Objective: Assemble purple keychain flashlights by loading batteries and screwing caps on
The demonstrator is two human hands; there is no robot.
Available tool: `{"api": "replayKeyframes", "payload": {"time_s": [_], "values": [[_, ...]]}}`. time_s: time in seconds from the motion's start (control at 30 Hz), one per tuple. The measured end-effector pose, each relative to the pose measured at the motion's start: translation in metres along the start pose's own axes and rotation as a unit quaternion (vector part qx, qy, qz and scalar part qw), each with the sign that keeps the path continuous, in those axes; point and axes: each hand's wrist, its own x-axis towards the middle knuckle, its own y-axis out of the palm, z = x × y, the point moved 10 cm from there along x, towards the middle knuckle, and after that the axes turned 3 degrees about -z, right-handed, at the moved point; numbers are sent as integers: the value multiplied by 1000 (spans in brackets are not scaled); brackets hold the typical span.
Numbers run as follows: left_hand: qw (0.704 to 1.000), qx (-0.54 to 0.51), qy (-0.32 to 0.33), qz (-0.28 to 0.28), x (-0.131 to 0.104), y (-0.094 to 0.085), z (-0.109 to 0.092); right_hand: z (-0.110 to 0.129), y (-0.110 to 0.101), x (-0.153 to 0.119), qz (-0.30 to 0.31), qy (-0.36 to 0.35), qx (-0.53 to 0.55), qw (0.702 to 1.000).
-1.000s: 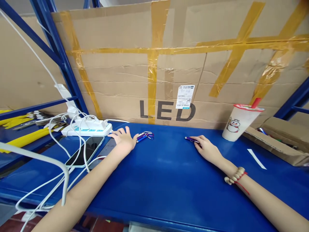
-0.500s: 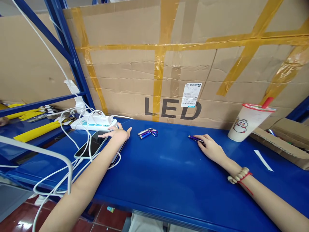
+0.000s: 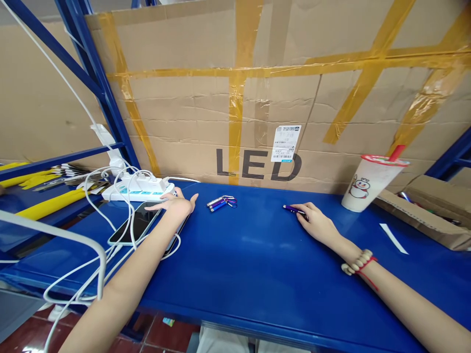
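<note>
My right hand (image 3: 315, 223) rests on the blue table (image 3: 257, 274) with its fingers closed on a dark purple pen-like stick (image 3: 291, 209), whose tip points left. My left hand (image 3: 178, 203) lies at the left with fingers spread, beside a phone (image 3: 137, 223) and over the edge of a second dark device (image 3: 180, 229) mostly hidden by the arm. Between the hands lie several small metallic sticks (image 3: 220, 203) with clips, in silver, purple and blue.
A white power strip (image 3: 142, 186) with tangled white cables stands behind my left hand. At the right are a drink cup (image 3: 362, 189) with a red straw, a white strip (image 3: 393, 239) and an open cardboard box (image 3: 423, 218). Taped cardboard (image 3: 191, 117) rises behind.
The whole view has shifted slightly, so things appear a little further left. Both hands keep nearly the same pose and place on the table.
</note>
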Motion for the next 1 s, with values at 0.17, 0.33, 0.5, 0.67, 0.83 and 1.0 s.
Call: {"api": "replayKeyframes", "payload": {"time_s": [0.17,0.33,0.5,0.67,0.83,1.0], "values": [[1000,-6,-17,14,-4,-5,5,-1,0,0,-4,-3,0,1000],[999,-6,-46,26,-1,-5,13,-2,1,0,-7,-1,-2,1000],[997,-1,-59,58,-2,-2,18,-1,1,0,-7,1,-2,1000],[995,-8,-65,70,-2,-3,24,0,0,0,-8,2,1,1000],[996,-22,-77,47,-1,-8,28,-1,0,0,-12,1,1,1000],[997,-18,-69,44,-3,-11,26,-2,1,0,-15,2,0,1000]]}}
